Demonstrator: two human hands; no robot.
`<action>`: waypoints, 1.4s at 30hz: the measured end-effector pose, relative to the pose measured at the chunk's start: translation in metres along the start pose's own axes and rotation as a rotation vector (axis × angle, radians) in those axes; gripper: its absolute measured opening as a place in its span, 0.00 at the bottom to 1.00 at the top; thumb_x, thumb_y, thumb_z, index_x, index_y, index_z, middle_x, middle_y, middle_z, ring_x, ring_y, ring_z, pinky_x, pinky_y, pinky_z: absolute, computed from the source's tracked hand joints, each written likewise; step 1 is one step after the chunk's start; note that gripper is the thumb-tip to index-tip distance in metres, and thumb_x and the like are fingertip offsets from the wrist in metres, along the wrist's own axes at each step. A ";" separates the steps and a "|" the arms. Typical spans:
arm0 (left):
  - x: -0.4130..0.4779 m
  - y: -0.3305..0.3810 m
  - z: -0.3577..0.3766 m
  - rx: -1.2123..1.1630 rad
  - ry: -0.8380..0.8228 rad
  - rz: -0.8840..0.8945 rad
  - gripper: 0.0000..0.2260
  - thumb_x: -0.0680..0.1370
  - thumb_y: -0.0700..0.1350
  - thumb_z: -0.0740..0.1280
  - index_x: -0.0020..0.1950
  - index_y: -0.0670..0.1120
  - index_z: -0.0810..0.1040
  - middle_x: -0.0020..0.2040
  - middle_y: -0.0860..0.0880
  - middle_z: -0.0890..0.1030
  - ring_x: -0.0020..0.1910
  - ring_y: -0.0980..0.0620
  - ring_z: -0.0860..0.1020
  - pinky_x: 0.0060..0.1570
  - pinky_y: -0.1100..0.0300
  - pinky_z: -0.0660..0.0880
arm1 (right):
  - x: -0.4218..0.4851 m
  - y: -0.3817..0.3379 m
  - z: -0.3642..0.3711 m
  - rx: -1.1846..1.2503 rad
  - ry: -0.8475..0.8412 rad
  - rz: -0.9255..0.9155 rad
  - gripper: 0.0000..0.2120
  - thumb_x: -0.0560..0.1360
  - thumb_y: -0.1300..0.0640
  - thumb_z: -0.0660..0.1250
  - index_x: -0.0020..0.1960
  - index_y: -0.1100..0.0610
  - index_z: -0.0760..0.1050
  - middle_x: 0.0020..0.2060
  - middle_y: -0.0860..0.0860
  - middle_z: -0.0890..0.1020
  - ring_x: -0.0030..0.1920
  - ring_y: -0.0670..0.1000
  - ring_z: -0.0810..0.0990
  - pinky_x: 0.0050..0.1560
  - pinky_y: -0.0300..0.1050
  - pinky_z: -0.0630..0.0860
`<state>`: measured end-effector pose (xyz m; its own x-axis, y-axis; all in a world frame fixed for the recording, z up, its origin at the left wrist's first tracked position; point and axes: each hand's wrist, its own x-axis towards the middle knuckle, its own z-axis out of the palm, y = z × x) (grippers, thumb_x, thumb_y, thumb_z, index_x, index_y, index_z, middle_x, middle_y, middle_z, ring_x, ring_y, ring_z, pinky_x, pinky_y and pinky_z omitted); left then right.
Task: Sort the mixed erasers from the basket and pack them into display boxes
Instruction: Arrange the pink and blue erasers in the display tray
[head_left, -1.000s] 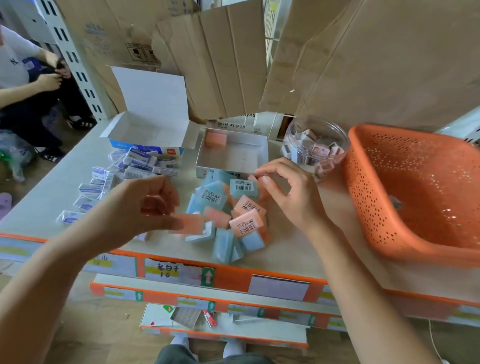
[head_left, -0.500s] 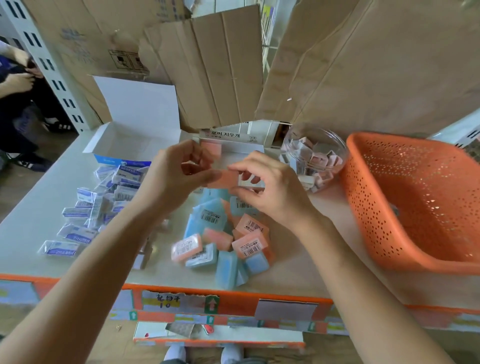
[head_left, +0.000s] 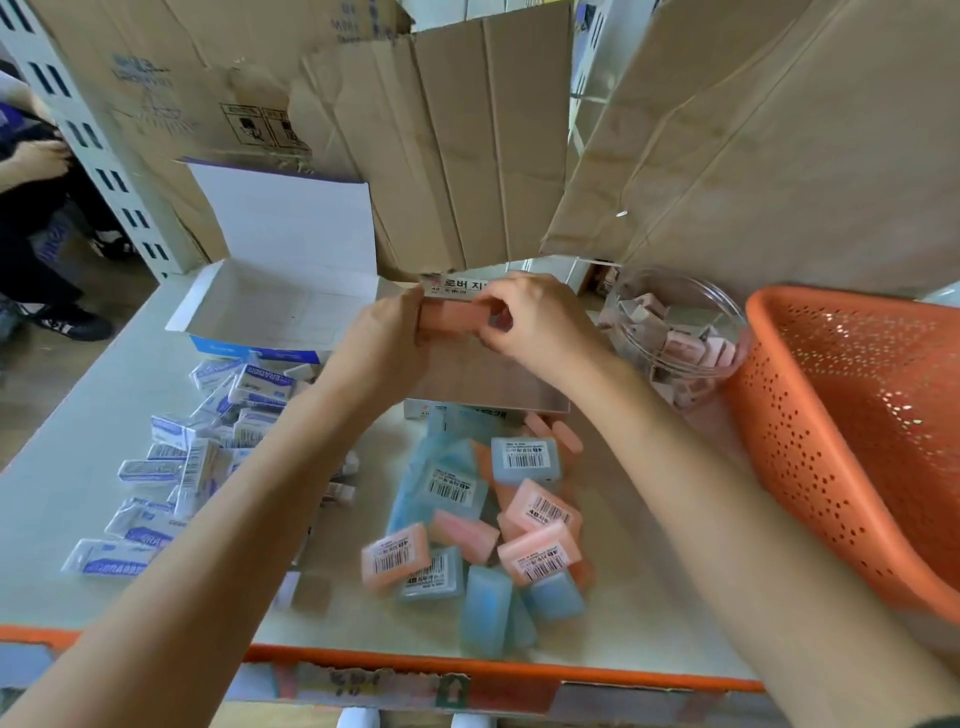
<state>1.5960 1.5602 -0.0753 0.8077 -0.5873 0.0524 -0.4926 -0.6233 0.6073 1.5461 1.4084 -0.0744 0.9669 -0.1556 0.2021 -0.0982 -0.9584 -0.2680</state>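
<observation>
Erasers everywhere, but the one that counts is the pink eraser, a smooth, matte slab with rounded corners, and you've got it pinched between both hands. Your left hand has its fingers curled round the left end, and your right hand nips the right end with bent fingertips. So it sits right between your hands, held up over the far end of the small white display box, just in front of that box's printed back flap. Its long axis runs left to right across your view, pretty much level, with one long side facing you. Nearer you on the pale table is the loose pile of pink and blue erasers, glossy with barcode stickers, lying every which way. Left of that are white paper-sleeved erasers in front of a bigger open white carton. On your right is the perforated orange plastic basket, with a clear round tub of small pale blocks beside it.
</observation>
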 end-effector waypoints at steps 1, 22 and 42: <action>0.001 -0.003 0.002 0.001 0.007 0.012 0.19 0.74 0.33 0.56 0.63 0.44 0.73 0.57 0.41 0.79 0.55 0.40 0.77 0.53 0.46 0.75 | 0.003 -0.001 0.003 -0.001 -0.021 -0.010 0.11 0.72 0.58 0.66 0.54 0.58 0.78 0.49 0.55 0.81 0.51 0.55 0.77 0.49 0.45 0.71; -0.003 -0.003 0.004 0.012 0.025 0.010 0.23 0.76 0.32 0.56 0.71 0.44 0.65 0.63 0.39 0.74 0.61 0.41 0.73 0.57 0.54 0.70 | -0.018 -0.005 -0.008 0.256 0.152 -0.056 0.09 0.73 0.54 0.68 0.50 0.55 0.81 0.43 0.47 0.80 0.42 0.49 0.79 0.43 0.49 0.76; -0.061 0.031 -0.039 -0.081 -0.139 0.646 0.03 0.73 0.47 0.69 0.46 0.52 0.80 0.40 0.60 0.76 0.38 0.62 0.74 0.39 0.71 0.69 | -0.097 0.012 -0.010 0.504 0.343 -0.143 0.10 0.74 0.58 0.62 0.51 0.59 0.79 0.44 0.51 0.80 0.45 0.45 0.77 0.47 0.41 0.75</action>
<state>1.5440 1.5970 -0.0283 0.3064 -0.8944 0.3259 -0.8332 -0.0864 0.5462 1.4485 1.4091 -0.0876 0.8233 -0.1819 0.5377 0.2310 -0.7578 -0.6102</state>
